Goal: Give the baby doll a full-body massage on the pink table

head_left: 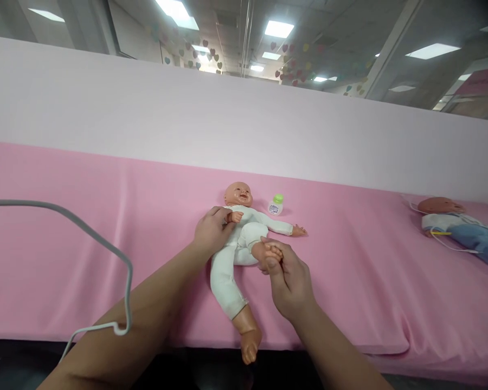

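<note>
A baby doll in a white suit lies on its back on the pink sheet, head away from me. My left hand grips the doll's arm near its small hand, folded over the chest. My right hand holds one doll foot, with that leg bent up at the knee. The doll's other leg stretches toward me, its bare foot hanging past the sheet's front edge. Its other arm lies out to the right.
A small white bottle with a green cap stands just right of the doll's head. A second doll in blue lies at the far right with thin wires. A grey cable loops over my left forearm. A pale wall runs behind.
</note>
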Action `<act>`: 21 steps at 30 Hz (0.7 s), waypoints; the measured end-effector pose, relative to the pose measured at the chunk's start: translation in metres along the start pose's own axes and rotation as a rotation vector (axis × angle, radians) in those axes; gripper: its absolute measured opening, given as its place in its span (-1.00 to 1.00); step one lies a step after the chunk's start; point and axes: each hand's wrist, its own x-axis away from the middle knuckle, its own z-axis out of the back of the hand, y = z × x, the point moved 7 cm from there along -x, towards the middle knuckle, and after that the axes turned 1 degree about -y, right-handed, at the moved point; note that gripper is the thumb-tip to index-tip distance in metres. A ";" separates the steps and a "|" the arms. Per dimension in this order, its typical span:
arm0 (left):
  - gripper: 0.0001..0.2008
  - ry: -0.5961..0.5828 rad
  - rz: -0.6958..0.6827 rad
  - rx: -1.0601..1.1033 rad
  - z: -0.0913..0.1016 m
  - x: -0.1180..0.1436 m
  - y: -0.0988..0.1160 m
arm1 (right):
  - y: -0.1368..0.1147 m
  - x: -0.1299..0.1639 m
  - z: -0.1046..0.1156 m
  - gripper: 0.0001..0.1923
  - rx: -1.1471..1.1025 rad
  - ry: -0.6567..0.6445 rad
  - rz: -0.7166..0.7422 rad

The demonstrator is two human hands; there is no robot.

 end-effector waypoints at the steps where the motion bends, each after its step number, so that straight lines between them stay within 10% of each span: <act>1: -0.79 0.023 0.009 0.004 0.003 -0.001 -0.002 | -0.003 0.008 0.004 -0.63 -0.019 -0.019 -0.008; 21: -0.75 0.205 0.344 0.148 0.028 -0.009 -0.057 | -0.010 0.100 0.003 -0.68 0.101 -0.265 0.231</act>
